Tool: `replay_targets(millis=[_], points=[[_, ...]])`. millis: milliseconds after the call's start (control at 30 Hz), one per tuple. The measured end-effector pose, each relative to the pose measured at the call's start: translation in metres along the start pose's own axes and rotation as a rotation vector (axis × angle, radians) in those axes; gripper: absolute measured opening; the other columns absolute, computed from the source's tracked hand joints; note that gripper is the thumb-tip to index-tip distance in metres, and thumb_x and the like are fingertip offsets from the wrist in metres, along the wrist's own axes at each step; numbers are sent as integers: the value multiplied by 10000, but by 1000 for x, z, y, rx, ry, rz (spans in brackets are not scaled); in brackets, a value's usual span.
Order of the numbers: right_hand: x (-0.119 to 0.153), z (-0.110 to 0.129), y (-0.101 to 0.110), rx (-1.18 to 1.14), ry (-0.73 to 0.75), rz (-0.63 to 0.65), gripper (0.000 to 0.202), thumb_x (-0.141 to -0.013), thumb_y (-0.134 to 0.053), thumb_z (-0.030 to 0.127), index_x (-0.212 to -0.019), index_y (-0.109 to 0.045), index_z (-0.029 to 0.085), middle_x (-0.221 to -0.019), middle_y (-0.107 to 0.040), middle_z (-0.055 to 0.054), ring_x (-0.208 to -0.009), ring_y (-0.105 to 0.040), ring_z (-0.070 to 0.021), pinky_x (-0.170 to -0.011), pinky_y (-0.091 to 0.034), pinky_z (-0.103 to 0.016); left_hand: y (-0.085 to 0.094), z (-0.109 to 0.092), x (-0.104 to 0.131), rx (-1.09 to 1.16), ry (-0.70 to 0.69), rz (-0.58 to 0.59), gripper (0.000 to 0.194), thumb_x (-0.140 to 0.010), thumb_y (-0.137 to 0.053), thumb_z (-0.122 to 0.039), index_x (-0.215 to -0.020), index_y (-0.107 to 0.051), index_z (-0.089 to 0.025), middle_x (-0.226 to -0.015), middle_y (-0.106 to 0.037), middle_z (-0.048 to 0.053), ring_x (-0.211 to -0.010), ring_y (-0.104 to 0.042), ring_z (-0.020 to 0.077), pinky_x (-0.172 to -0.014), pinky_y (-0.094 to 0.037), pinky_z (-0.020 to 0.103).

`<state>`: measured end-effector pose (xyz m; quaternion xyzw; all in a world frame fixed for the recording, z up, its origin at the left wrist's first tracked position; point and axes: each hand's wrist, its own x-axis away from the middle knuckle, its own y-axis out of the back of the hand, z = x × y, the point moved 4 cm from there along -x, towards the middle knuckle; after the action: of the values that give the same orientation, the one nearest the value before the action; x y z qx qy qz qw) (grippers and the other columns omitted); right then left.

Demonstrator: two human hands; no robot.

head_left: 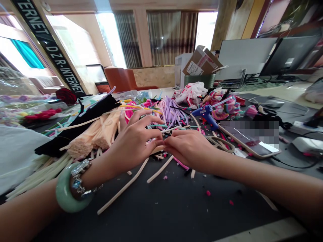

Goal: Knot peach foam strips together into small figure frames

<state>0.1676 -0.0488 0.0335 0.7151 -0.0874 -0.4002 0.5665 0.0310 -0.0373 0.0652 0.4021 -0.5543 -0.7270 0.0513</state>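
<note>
My left hand (135, 136), with a green bangle (66, 188) and a jewelled bracelet at its wrist, pinches thumb and forefinger together at the middle. The fingertips of my right hand (189, 146) are pressed together and touch those of the left. A cream fuzzy stem seems to lie between them, though the fingers hide most of it. Two cream stems (123, 186) stretch from below the hands toward the front. Bundles of peach stems (88, 139) and black stems (75, 124) lie left of my left hand, and lilac stems (173, 112) lie behind both hands.
A blue glue gun (206, 116), scissors (223, 144) and a phone (248, 139) lie right of my hands. Scraps dot the dark table (161, 215). Farther back are a white plastic bag (191, 94), fuzzy flowers (224, 104), a cardboard box (202, 62) and monitors (246, 57).
</note>
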Motion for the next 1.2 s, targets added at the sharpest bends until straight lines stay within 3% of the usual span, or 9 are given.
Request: replay_targets(millis=[233, 500, 700, 833, 933, 1000, 1067, 1133, 1200], points=[[3, -1, 3, 36, 74, -167, 214, -849, -510, 202, -724, -677, 154, -645, -600, -46, -605, -531, -130, -572, -353, -245, -4, 11, -4, 120, -40, -5, 163, -822, -578, -281, -723, -697, -230, -1088, -631, 24, -1111, -492, 238, -1004, -310, 461], [4, -2, 1, -15, 116, -199, 199, -812, -518, 148, -735, -701, 141, -613, -587, -38, -595, -516, -124, -570, -360, -235, -8, 13, -3, 170, -59, -32, 144, -809, -609, -291, -712, -690, -222, -1087, -629, 18, -1090, -515, 225, -991, -354, 426], [3, -11, -3, -142, -34, -169, 233, -851, -501, 218, -773, -709, 147, -681, -631, -52, -637, -558, -125, -589, -378, -229, -7, 15, -4, 141, -48, -120, 142, -806, -611, -355, -844, -676, -235, -1130, -595, 37, -1124, -495, 228, -1005, -353, 418], [1, -26, -6, -249, -218, -128, 205, -831, -535, 217, -775, -722, 155, -657, -648, -40, -613, -550, -121, -588, -372, -232, -7, 29, -3, 140, 87, -264, 605, -735, -661, -459, -1263, -463, -240, -1299, -466, 111, -1245, -387, 278, -1058, -286, 472], [0, -36, -7, -347, -335, -138, 172, -795, -579, 221, -790, -732, 143, -605, -642, -21, -543, -517, -102, -537, -349, -223, -15, 47, -1, 321, 267, -329, 868, -708, -677, -482, -1407, -224, -238, -1408, -354, 149, -1251, -405, 302, -1021, -346, 476], [0, -38, -7, -392, -369, -146, 171, -787, -589, 229, -790, -733, 138, -582, -636, -12, -526, -508, -95, -520, -338, -219, -24, 55, 0, 482, 384, -237, 874, -732, -642, -503, -1419, -190, -205, -1398, -377, 182, -1133, -532, 290, -912, -449, 438], [0, -38, -6, -400, -356, -138, 172, -791, -582, 227, -764, -728, 140, -570, -627, -6, -527, -504, -93, -521, -330, -219, -31, 53, -1, 532, 419, -47, 688, -782, -571, -518, -1341, -379, -167, -1287, -521, 168, -998, -613, 262, -831, -484, 389], [0, -35, -5, -378, -313, -130, 180, -802, -572, 225, -737, -719, 143, -576, -623, -5, -536, -505, -92, -531, -326, -222, -32, 45, -2, 447, 363, 125, 464, -822, -509, -516, -1107, -617, -166, -1064, -670, 104, -911, -637, 239, -805, -468, 345], [0, -33, -4, -337, -267, -132, 191, -815, -562, 230, -728, -708, 144, -590, -624, -10, -555, -515, -98, -551, -329, -226, -28, 34, -4, 342, 277, 208, 375, -842, -490, -495, -910, -705, -196, -869, -717, 44, -831, -640, 207, -777, -439, 301]])
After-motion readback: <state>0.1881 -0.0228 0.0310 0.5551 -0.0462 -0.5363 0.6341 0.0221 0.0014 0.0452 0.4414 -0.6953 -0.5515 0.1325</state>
